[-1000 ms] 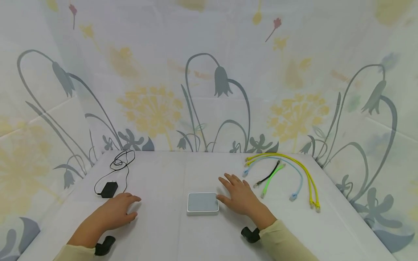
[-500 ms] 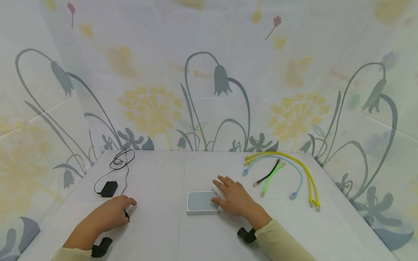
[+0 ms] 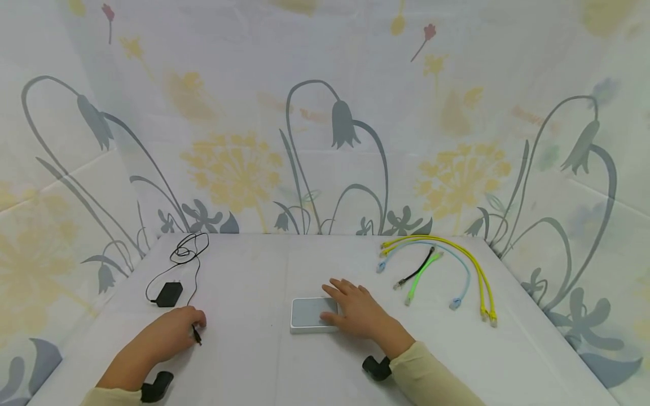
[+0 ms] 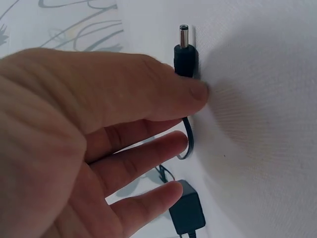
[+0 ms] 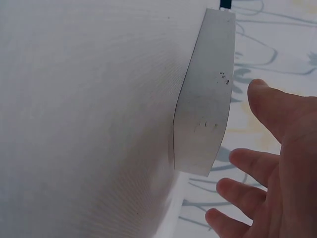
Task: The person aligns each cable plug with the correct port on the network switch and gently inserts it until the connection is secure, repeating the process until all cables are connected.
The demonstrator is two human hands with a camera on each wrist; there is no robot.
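Note:
Between thumb and fingers, my left hand (image 3: pixel 170 337) pinches the black barrel plug (image 4: pixel 184 59) of a power adapter's cord; its metal tip points away past the thumb. The black power adapter (image 3: pixel 169 294) lies on the table just beyond that hand. A flat white box with a grey top (image 3: pixel 306 314) sits at the middle of the table. My right hand (image 3: pixel 363 313) is over the box's right end, fingers spread and holding nothing. In the right wrist view, the thumb and fingers look apart from the white side of the box.
The adapter's thin black cord (image 3: pixel 185 254) is loosely looped at the back left. At the right lie yellow cables (image 3: pixel 469 256), a light blue cable (image 3: pixel 466 273), a short black cable (image 3: pixel 417 269) and a green cable (image 3: pixel 421 276). Patterned cloth (image 3: pixel 325 186) walls the table's back and sides.
My left hand has closed its fingers and thumb on the barrel plug and drawn slightly left. The right hand has shifted left, further over the box.

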